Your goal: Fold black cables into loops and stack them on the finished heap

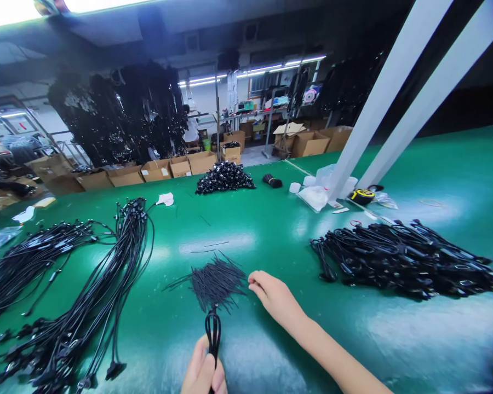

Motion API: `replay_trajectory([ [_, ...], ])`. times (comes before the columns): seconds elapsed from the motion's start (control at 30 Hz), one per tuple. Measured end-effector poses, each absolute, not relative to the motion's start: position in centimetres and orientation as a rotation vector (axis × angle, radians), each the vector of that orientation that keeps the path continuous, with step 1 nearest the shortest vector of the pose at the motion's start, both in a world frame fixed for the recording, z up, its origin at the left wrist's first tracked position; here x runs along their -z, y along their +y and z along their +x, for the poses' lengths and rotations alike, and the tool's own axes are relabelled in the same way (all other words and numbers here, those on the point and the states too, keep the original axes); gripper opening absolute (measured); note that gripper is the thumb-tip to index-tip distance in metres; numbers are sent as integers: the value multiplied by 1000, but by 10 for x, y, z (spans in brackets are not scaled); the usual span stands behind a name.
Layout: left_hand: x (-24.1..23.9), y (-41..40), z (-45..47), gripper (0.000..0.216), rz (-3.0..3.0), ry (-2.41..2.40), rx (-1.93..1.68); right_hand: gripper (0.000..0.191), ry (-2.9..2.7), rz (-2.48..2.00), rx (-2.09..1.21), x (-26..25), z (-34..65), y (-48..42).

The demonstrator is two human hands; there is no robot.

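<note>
My left hand (205, 369), at the bottom centre, is closed around a folded black cable (212, 331). The cable's loops stick up above my fingers. Just beyond it lies a loose pile of thin black twist ties (217, 282) on the green tabletop (271, 230). At the right edge of that pile, my right hand (273, 293) has its thumb and fingertips pinched together. Whatever may be between those fingertips is too small to make out.
Long black cables (102, 279) lie in bunches on the left. A heap of bundled cables (406, 260) is on the right. Farther back are a pile of small black parts (225, 178), a tape measure (361, 196), plastic bags (314, 197) and slanted white posts (386, 93).
</note>
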State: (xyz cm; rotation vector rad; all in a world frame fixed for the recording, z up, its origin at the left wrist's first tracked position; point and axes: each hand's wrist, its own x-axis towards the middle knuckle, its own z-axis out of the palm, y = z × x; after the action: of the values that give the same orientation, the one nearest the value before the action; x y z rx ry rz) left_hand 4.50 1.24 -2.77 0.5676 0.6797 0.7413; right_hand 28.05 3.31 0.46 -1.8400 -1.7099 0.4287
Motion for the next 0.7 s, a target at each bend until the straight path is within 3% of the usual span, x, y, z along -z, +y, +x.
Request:
replay_trajectory([
  [0.1, 29, 10, 48, 76, 625, 674, -746, 17, -1848, -1584, -616, -13, 244, 6],
  [0.17, 32, 10, 47, 75, 719, 715, -743, 17, -1934, -1425, -671, -14, 220, -12],
  [0.23, 35, 10, 44, 70, 899, 828, -781, 16, -2046, -1352, -479, -15, 204, -25],
  [0.4, 27, 8, 37, 60, 1248, 1020, -825, 31, -2432, -980, 428, -33, 193, -24],
  [0.6, -21, 11, 29, 47, 1153, 810, -410, 23, -2800, -725, 501, -60, 193, -16],
  [0.7, -31, 8, 23, 38, 1063, 719, -361, 23, -2876, -640, 691, -57, 189, -21],
])
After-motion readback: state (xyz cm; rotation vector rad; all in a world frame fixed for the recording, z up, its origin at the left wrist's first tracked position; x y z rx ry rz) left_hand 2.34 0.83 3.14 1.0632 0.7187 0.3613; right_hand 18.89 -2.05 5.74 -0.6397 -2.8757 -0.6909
